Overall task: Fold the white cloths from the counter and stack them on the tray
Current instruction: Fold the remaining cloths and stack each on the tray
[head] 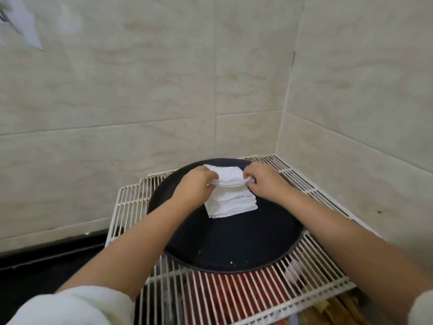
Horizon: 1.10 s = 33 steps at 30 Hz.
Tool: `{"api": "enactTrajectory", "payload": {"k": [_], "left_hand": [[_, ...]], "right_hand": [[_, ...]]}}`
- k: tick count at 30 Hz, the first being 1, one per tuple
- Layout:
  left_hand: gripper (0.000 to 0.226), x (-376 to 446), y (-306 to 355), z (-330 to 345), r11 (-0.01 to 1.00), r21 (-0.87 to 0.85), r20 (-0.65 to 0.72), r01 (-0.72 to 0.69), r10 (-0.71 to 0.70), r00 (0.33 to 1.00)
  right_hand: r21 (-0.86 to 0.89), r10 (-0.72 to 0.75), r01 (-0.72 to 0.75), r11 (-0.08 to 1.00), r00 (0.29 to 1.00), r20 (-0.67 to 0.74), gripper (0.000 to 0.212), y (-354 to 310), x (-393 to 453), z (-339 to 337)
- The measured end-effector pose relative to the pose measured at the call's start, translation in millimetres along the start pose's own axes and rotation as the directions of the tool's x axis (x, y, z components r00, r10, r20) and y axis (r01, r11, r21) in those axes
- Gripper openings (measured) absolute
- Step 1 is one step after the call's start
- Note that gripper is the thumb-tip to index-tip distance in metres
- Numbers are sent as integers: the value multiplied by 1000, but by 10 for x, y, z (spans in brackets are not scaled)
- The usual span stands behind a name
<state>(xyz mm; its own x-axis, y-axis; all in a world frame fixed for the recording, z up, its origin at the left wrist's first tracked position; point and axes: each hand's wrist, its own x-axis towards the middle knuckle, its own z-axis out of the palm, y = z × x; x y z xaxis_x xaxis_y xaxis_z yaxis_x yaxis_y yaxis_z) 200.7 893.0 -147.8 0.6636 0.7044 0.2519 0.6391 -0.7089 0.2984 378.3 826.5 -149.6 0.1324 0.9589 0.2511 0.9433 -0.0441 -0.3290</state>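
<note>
A kitchen corner is suggested — beige tiled walls, a white wire rack and a dark counter are seen.

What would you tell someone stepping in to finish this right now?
Left hand: pinches the left end of the top cloth.
Right hand: pinches its right end.
The top cloth sits on the stack of folded cloths, at the far side of the dark round tray, which rests on a white wire rack.
Done: several cloths folded and stacked.
Left: settle and let go of the top cloth. No unfolded cloths are in view, so check the counter for more.
</note>
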Motion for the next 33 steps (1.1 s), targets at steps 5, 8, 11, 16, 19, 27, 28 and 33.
{"api": "enactTrajectory", "payload": {"k": [5,8,11,16,19,27,28,33], "left_hand": [[34,-141,75,127,995,82,30,48,-50,998],[34,-196,142,87,989,134,29,69,-73,997],[34,-262,209,76,977,201,69,71,-86,994],[42,-384,228,65,961,246,115,126,-158,981],[47,-580,191,-76,946,241,67,219,-242,968],[36,-2167,-240,-963,819,302,-155,488,-463,873],[35,-2473,-298,-1101,792,313,-182,525,-492,851],[39,-4103,-573,-1748,569,383,-336,727,-648,684]], "right_hand": [[-4,-51,52,999,991,124,25,142,-72,133],[7,-85,85,996,984,157,26,167,-78,71],[-7,-109,113,994,974,196,28,174,-127,-4],[-93,-59,86,992,963,264,17,99,-184,-70],[-128,-49,80,989,973,225,26,-149,-261,-141],[20,-372,373,928,921,117,33,-1922,-759,57],[57,-426,422,905,898,112,35,-2237,-865,123],[209,-661,634,744,745,93,46,-3862,-1487,448]]}}
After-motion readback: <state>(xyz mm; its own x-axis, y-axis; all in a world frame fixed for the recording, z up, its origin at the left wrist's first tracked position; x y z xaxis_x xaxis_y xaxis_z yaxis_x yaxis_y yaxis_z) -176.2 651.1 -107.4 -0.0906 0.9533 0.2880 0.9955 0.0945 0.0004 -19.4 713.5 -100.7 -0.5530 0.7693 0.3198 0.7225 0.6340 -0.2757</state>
